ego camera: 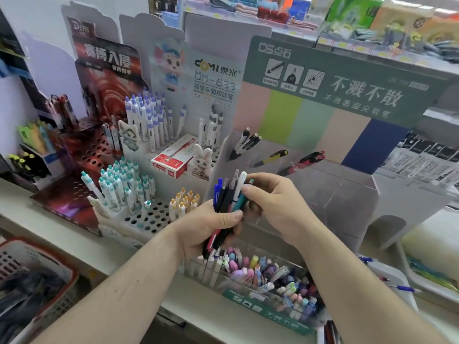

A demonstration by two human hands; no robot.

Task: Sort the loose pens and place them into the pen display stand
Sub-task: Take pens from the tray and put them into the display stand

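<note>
My left hand [208, 227] grips a bundle of loose pens [227, 194], blue, black, white and teal, held upright. My right hand [270, 197] pinches the teal pen [241, 202] at the right side of the bundle. Behind both hands stands the green-headed clear pen display stand [330, 184]; its upper compartments hold a few black-and-white pens [244, 142], a yellow pen [270, 157] and red-black pens [308, 158]. Its front tray [270, 276], below my hands, is packed with several pastel pens.
Left of the stand, a white perforated display [154, 214] holds teal-capped, purple-capped and yellow-capped pens, with a red pen box [171, 160] on it. A dark red display [84, 150] stands further left. A red basket [37, 281] sits low left. Loose blue pens [402, 288] lie at right.
</note>
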